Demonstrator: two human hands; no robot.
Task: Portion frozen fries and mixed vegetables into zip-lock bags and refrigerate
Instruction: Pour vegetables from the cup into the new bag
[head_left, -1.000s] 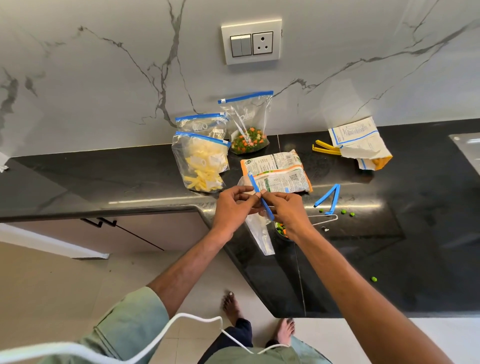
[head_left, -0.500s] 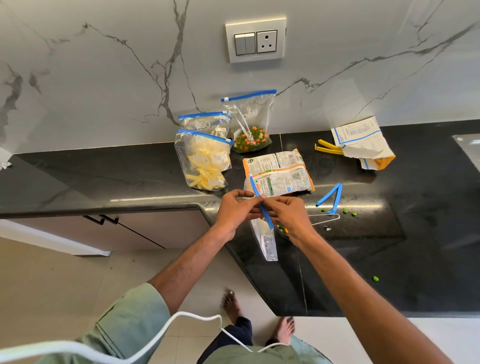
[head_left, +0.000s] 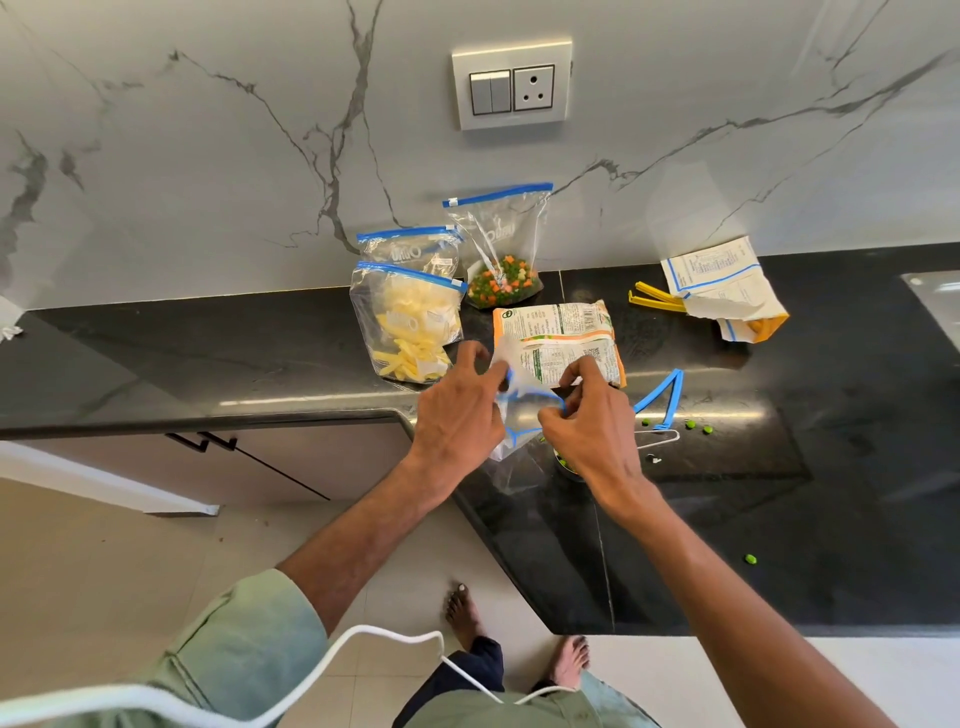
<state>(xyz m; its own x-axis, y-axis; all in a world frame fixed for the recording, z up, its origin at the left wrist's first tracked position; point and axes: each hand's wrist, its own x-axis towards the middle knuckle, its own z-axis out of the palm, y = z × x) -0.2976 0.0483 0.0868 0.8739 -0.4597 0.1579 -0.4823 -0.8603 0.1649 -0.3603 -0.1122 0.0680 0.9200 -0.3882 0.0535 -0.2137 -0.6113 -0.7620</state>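
Note:
My left hand (head_left: 457, 410) and my right hand (head_left: 589, 426) each pinch one side of the blue-edged mouth of a clear zip-lock bag (head_left: 511, 441), which is pulled apart above the counter edge. Under my right hand a small bowl with mixed vegetables (head_left: 563, 462) is mostly hidden. The vegetable packet (head_left: 558, 345) lies flat just behind the hands. Against the wall stand two zip-lock bags of fries (head_left: 410, 327) and one zip-lock bag of mixed vegetables (head_left: 501, 260).
A blue bag clip (head_left: 662, 397) and loose peas (head_left: 696, 426) lie right of my hands on the black counter (head_left: 831, 467). A yellow clip (head_left: 654, 301) and a torn fries packet (head_left: 727, 288) sit at the back right. A wall socket (head_left: 511, 83) is above.
The bag's blue zip strip was held closed between both hands; now the hands have spread and the mouth of the bag is pulled apart.

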